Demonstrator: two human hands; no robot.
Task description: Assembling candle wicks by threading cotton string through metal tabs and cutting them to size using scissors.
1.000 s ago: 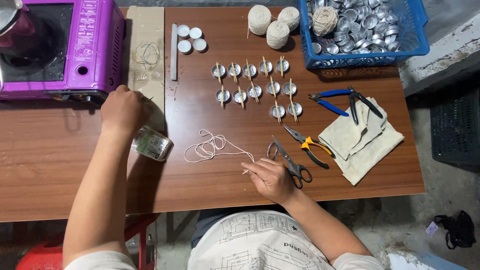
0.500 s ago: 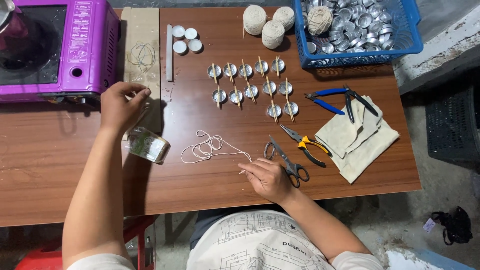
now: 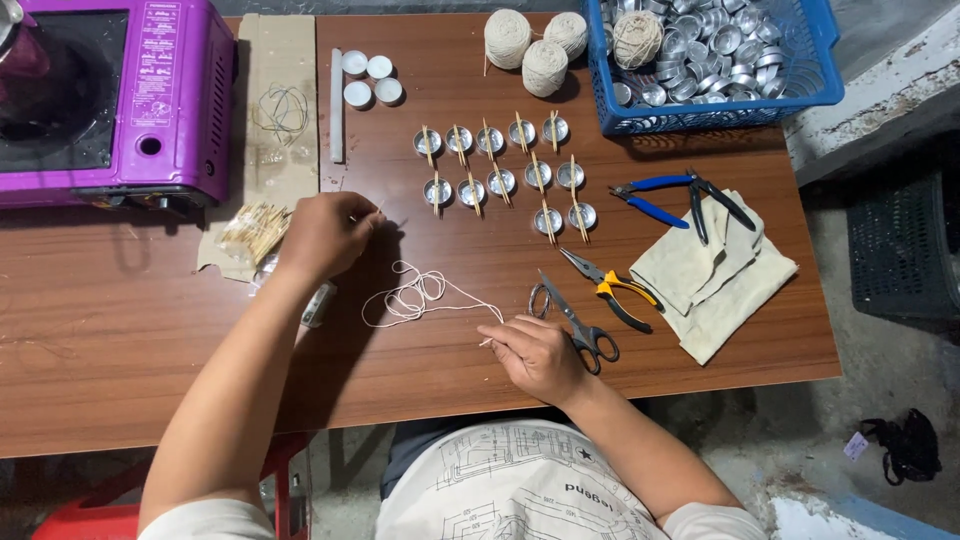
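Judging by the eleven wick-fitted cups (image 3: 500, 165) lined up toward the table's (image 3: 700, 350) far edge, much is done, while loose string (image 3: 420, 298) mid-table is pinched by the right hand (image 3: 535, 355) and a stick is pinched by the left hand (image 3: 325, 235).

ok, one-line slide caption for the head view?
Right hand pinches white string; left hand hovers beside wooden sticks.

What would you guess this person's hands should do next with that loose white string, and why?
Probably draw the white string taut: the right hand pinches one end, the left hand seems to grip the other, and slack lies coiled between them.
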